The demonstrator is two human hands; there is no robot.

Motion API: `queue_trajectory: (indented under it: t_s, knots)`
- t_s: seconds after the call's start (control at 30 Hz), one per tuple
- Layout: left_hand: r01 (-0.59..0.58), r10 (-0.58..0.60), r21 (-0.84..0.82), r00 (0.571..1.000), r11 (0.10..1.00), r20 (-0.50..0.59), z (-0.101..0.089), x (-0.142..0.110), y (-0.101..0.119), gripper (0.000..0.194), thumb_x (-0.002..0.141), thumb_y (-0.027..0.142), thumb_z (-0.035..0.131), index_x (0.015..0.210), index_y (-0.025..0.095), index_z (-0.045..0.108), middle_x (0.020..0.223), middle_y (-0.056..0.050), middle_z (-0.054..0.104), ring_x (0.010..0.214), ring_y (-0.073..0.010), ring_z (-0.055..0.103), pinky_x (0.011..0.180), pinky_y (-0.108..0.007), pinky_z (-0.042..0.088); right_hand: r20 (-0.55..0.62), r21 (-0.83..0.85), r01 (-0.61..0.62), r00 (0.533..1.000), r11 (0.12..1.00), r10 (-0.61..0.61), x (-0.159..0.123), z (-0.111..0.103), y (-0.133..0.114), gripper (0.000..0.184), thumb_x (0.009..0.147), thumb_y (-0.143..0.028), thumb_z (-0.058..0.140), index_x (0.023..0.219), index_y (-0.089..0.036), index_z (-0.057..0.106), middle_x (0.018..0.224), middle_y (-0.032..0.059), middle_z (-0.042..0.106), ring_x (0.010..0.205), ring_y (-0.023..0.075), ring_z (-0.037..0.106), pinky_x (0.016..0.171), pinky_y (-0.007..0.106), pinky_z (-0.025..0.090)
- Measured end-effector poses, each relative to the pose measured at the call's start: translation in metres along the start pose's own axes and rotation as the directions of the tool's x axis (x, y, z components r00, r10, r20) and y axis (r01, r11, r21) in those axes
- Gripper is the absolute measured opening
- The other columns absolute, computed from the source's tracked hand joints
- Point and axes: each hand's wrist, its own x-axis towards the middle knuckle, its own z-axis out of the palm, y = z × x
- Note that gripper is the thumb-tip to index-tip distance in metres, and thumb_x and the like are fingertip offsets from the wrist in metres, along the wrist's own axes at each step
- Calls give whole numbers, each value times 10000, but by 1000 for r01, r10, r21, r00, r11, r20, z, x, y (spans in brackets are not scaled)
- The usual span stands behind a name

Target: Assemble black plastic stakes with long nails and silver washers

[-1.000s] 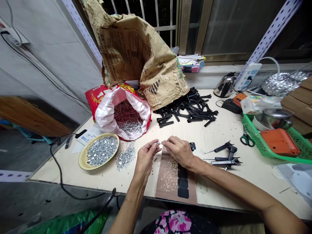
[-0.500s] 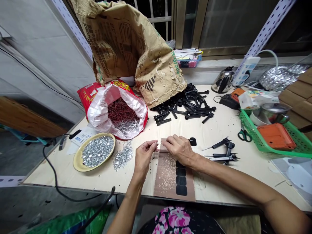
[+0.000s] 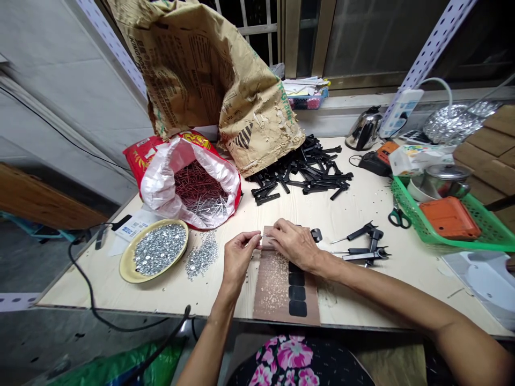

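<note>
My left hand (image 3: 237,257) and my right hand (image 3: 293,244) meet over a brown mat (image 3: 277,287) at the table's front. Both are closed in a pinch on a thin metal nail (image 3: 263,236) held level between them. A black plastic piece (image 3: 316,234) pokes out from under my right hand's fingers. To the left, a yellow plate (image 3: 156,252) holds small silver washers, with a loose heap of washers (image 3: 200,258) beside it. Behind them a red and white bag (image 3: 189,182) is full of nails.
A torn brown paper sack (image 3: 217,80) stands at the back with a pile of black plastic parts (image 3: 306,174) beside it. Several assembled pieces (image 3: 362,246) lie right of my hands. A green basket (image 3: 450,220), scissors (image 3: 397,214), kettle (image 3: 364,131) sit right. A black cable (image 3: 92,300) hangs off the left edge.
My hands stay together on the nail with only small finger movement. The camera has tilted slightly, shifting everything a little up and left.
</note>
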Motion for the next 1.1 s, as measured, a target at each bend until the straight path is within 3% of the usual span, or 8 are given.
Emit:
queue_trajectory:
  t_s: [0.17, 0.3, 0.47, 0.57, 0.67, 0.77, 0.87, 1.1]
  knots:
    - [-26, 26, 30, 1000, 999, 5, 3, 0, 1, 248, 686, 333, 722, 848, 145, 717, 759, -36, 693, 610, -125, 606, 654, -252, 475, -22, 19, -33, 999, 999, 33, -4, 0, 1, 187, 947, -218, 422, 928, -185, 605, 810, 26, 553, 738, 128, 518, 598, 238, 357]
    - [-22, 22, 5, 1000, 1000, 6, 5, -1, 1, 246, 673, 328, 729, 835, 143, 717, 735, -33, 690, 608, -127, 601, 651, -252, 474, 41, 123, -37, 999, 992, 32, -6, -5, 0, 166, 930, -252, 462, 1023, -202, 591, 943, 48, 542, 790, 127, 539, 595, 217, 391]
    - [-14, 14, 7, 999, 1000, 28, 6, -2, 5, 256, 658, 322, 742, 830, 134, 718, 692, -29, 680, 599, -127, 590, 631, -246, 465, 52, 186, -106, 994, 977, 98, -7, -7, 0, 171, 944, -214, 426, 977, -183, 591, 837, 24, 548, 740, 124, 548, 642, 229, 427]
    - [18, -17, -29, 999, 999, 47, 6, -3, 6, 271, 634, 326, 759, 814, 128, 717, 669, -26, 672, 581, -127, 583, 617, -248, 463, 64, 269, -68, 997, 961, 52, -9, -6, 3, 133, 914, -186, 468, 1003, -178, 567, 933, 40, 536, 789, 120, 547, 676, 228, 438]
    - [61, -57, -59, 996, 996, 66, 6, -5, 5, 278, 622, 333, 768, 796, 123, 712, 642, -18, 660, 554, -116, 573, 590, -239, 453, 69, 163, -32, 997, 986, 21, -12, -5, 4, 132, 899, -156, 479, 966, -188, 588, 928, 46, 532, 797, 132, 530, 652, 232, 412]
    - [58, -55, -39, 996, 998, 76, 7, -4, 3, 275, 631, 335, 761, 800, 123, 712, 654, -21, 665, 547, -112, 574, 588, -238, 451, 77, 59, -88, 994, 994, 84, -15, -6, 2, 178, 934, -187, 433, 922, -184, 610, 845, 38, 560, 762, 135, 528, 636, 239, 381]
    - [3, -5, 29, 998, 1000, 67, 7, -1, 3, 261, 654, 327, 746, 819, 127, 716, 660, -24, 672, 567, -119, 586, 614, -242, 455, 104, 116, -169, 982, 979, 158, -17, -7, -2, 208, 955, -253, 408, 956, -194, 607, 860, 27, 571, 734, 117, 542, 588, 219, 357]
    - [12, -15, 55, 998, 998, 61, 11, -2, 3, 263, 637, 326, 754, 804, 127, 719, 644, -28, 674, 544, -128, 587, 563, -236, 446, 54, 129, -183, 983, 975, 177, -20, -1, 1, 170, 940, -260, 446, 908, -178, 592, 876, 35, 581, 756, 123, 556, 566, 213, 332]
